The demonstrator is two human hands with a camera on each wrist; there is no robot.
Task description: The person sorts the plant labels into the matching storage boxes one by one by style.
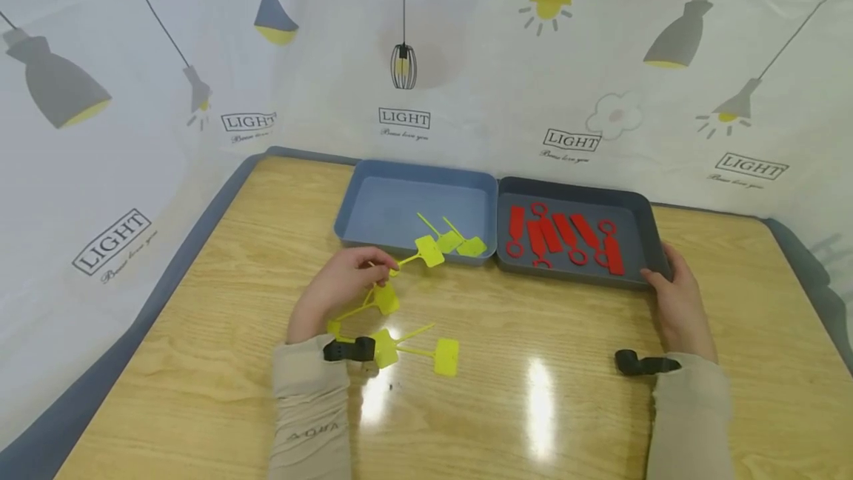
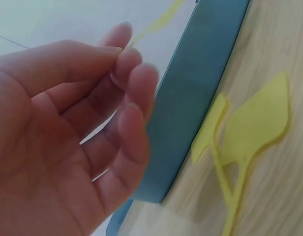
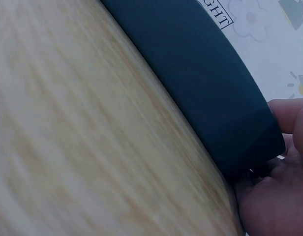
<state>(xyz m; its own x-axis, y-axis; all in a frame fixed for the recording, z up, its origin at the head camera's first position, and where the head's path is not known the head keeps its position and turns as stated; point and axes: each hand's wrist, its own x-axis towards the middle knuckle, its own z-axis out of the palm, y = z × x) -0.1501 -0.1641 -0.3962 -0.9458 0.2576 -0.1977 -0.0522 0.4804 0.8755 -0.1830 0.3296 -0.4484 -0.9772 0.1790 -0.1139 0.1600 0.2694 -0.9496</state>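
Note:
My left hand (image 1: 343,280) pinches the thin tail of a yellow plastic tag (image 1: 430,251) between thumb and fingertip. The tag's flat square head overlaps the front rim of the blue tray (image 1: 389,202) in the head view. Inside that tray, at its front right, lie yellow tags (image 1: 472,246) with thin tails. My right hand (image 1: 683,306) grips the right front corner of the dark grey tray (image 1: 636,235), its thumb at the rim and its fingers round the outer side. Several red tags (image 1: 614,256) with ring ends lie in the dark tray.
More yellow tags (image 1: 446,356) are scattered on the wooden table (image 1: 506,421) around and below the left wrist. Both trays stand side by side near the table's back edge. A white curtain (image 1: 453,35) printed with lamps hangs behind and along the sides.

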